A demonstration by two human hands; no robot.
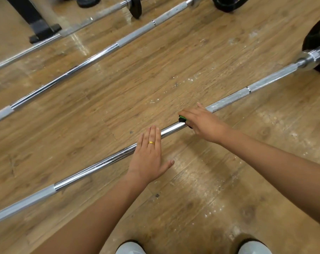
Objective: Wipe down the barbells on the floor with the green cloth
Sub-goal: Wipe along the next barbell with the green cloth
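Shoes [130, 248] stand on floor [192, 189]; left hand [148, 158] lies flat on nearest barbell [93, 170], grip apart; right hand [203, 123] has its grip clamped on green cloth [182, 118] against the bar.

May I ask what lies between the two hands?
In the head view, bare barbell from the left hand to the green cloth under the right hand.

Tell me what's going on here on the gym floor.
A person is wiping the nearest barbell, which lies on the wooden floor. The right hand holds the green cloth against the bar near its middle. The left hand rests flat on the bar beside it, fingers straight. The middle barbell and the far barbell lie beyond, untouched.
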